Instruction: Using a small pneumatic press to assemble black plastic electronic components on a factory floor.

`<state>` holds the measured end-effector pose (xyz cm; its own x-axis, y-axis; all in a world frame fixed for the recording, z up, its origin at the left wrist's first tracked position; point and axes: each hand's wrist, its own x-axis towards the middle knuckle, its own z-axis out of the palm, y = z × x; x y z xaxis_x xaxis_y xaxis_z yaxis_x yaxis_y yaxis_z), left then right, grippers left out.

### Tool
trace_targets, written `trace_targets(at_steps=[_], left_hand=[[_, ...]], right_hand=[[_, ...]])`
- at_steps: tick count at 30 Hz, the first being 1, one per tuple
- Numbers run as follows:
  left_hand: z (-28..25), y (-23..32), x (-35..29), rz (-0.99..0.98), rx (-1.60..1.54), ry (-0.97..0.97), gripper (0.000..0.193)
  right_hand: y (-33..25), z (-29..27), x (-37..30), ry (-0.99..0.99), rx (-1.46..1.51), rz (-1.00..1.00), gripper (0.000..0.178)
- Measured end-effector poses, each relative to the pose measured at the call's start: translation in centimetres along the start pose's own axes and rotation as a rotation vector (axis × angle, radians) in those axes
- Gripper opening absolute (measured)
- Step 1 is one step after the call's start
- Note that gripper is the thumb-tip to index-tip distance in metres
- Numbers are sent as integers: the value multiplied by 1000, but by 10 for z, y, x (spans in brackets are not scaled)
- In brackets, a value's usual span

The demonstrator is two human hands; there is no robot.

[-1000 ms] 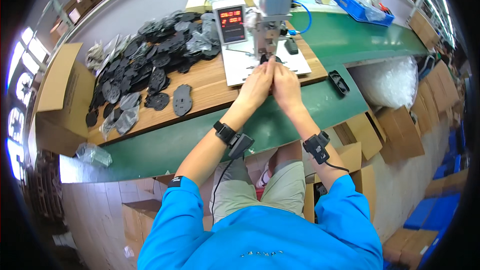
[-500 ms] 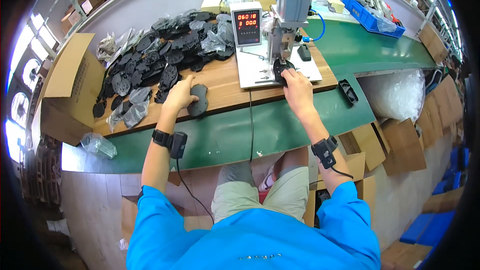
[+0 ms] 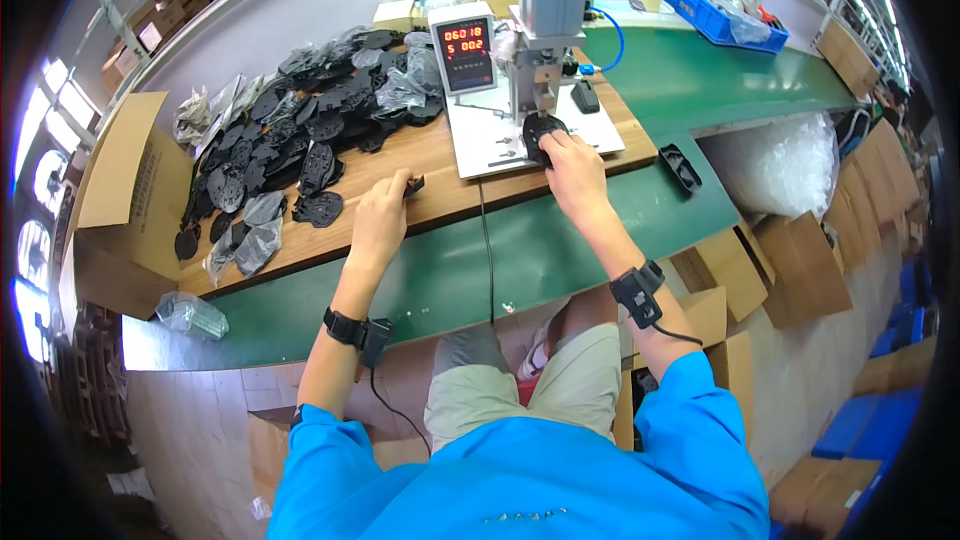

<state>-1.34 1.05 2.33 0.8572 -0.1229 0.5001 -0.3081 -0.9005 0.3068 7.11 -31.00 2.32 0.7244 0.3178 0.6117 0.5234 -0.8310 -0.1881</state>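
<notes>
My right hand (image 3: 578, 172) grips the near edge of a black plastic part (image 3: 540, 128), rounded in outline. That part sits at the foot of a metal bench press (image 3: 550, 15), just below its ram, above the white base plate (image 3: 478, 145). My left hand (image 3: 380, 220) is closed over the front of the wooden board. Between its thumb and fingers is a dark flat plate (image 3: 414, 185); only a small end shows, the rest being behind the hand. To the left lies a heap of black plastic plates (image 3: 270, 145), some under clear bags.
A control box (image 3: 465, 52) with red digits stands left of the press. A black shell (image 3: 680, 170) lies on the green table (image 3: 450, 275) at right. An open carton (image 3: 135, 195) flanks the heap; a blue crate (image 3: 720, 15) stands back right. A cable crosses the table's front.
My left hand has turned and moved right with the plate, which was seen broadside and now shows only an end. The black part under my right hand shows more. The view has shifted.
</notes>
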Motion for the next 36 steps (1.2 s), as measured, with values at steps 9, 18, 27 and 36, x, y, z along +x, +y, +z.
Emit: trace_targets(at_steps=[9,18,27,36], left_hand=[[-13,12,-26,-105,92,-164,43],[38,118,28,401,9,101,49],[134,130,89,402,91,50,54],[123,136,88,432,204,-87,61]], right_hand=[[-1,0,-2,-2,-57,-22,19],[2,-46,-32,128,173,43,31],[7,-132,-298,276,210,649,37],[75,-69,-563,-103,-121,1237,34]])
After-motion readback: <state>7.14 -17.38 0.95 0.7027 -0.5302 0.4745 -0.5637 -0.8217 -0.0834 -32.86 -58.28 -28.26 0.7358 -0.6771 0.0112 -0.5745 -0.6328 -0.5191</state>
